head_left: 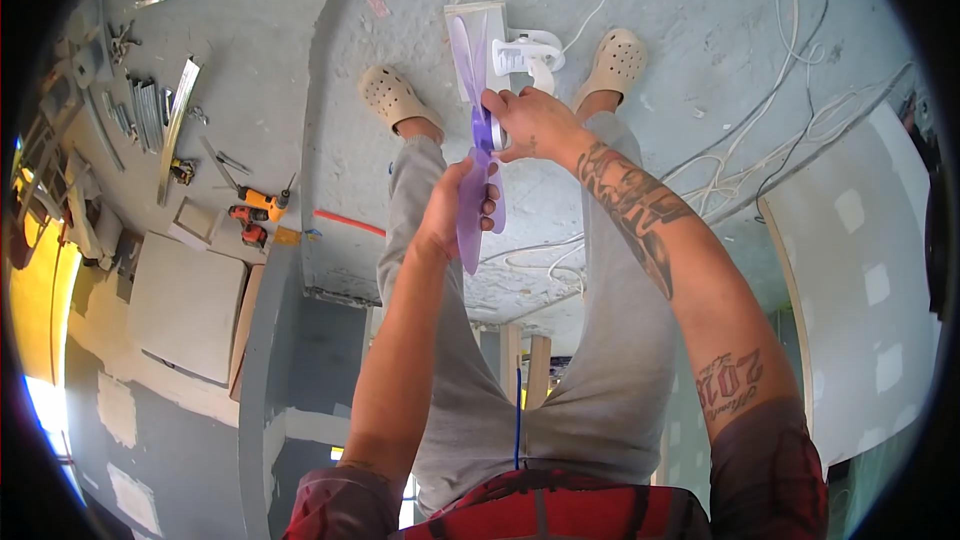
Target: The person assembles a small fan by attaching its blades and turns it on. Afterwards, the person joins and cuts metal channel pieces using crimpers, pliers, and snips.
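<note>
A translucent purple fan blade (471, 225) with several vanes is held edge-on between my hands, over the floor between my feet. My left hand (452, 205) is closed around one of its lower vanes, fingers wrapped to the far side. At the purple hub, my right hand (530, 125) is closed with its fingers bent round a whitish round part; the fingertips are partly hidden. Just beyond stands a white fan body (530, 55) with a white cable running away from it. A flat pale board or box (462, 70) lies beside it, partly covered by the upper vanes.
Beige clogs (395, 98) are on both my feet. To the left lie an orange-yellow drill (262, 202), a red drill (247, 224), metal strips (180, 115) and a red stick (348, 222). White cables (715, 175) sprawl on the right, near a patched panel (860, 270).
</note>
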### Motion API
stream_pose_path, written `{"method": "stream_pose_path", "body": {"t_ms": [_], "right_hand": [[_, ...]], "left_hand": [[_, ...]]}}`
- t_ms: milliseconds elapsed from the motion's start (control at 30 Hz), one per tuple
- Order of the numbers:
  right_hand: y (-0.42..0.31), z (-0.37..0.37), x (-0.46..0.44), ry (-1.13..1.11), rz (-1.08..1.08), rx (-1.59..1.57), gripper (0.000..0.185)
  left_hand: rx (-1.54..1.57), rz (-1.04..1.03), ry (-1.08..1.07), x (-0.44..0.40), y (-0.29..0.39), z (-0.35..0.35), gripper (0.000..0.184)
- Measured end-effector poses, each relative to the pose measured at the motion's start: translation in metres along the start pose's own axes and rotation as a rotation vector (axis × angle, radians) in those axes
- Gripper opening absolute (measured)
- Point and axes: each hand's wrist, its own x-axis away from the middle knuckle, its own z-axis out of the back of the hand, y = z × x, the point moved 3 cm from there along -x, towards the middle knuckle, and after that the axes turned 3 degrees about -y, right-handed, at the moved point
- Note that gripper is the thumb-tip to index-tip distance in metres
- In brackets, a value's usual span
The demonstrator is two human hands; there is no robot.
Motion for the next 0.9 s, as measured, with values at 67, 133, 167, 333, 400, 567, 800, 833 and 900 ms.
{"method": "stream_pose_path", "body": {"t_ms": [67,133,167,333,400,567,800,833,900], "right_hand": [[-0.0005,-0.0003,-0.0002,-0.01,-0.001,-0.009,0.07],[0.0012,-0.0027,-0.0015,0.01,-0.006,-0.021,0.069],[0.0018,-0.0043,-0.001,0.027,-0.012,-0.033,0.069],[0.0006,-0.0036,0.0003,0.016,-0.005,-0.021,0.069],[0.0007,-0.0023,-0.0007,0.029,-0.005,-0.019,0.069],[0.0005,-0.0034,0.0007,0.025,-0.002,-0.007,0.07],[-0.0001,-0.0029,-0.0001,0.011,0.01,0.002,0.067],[0.0001,-0.0028,-0.0003,0.022,0.008,0.004,0.067],[-0.0025,-0.0027,0.0002,0.03,0.007,0.004,0.068]], "left_hand": [[0.018,-0.002,0.009,-0.0029,-0.0008,0.0022,0.05],[0.036,-0.002,0.019,-0.0035,0.0016,0.0028,0.05],[0.001,-0.016,0.017,-0.0038,0.0036,0.0034,0.05],[-0.076,0.015,0.045,0.0015,0.0059,0.0013,0.05],[-0.039,-0.003,-0.006,0.0005,0.0063,-0.0006,0.051],[-0.053,0.006,0.002,0.0028,0.0048,-0.0033,0.051],[0.016,-0.02,0.006,-0.0043,0.0014,-0.0001,0.05],[0.016,-0.021,0.006,-0.0051,0.003,-0.0003,0.05],[-0.011,-0.014,0.013,-0.0044,0.0065,-0.0018,0.049]]}}
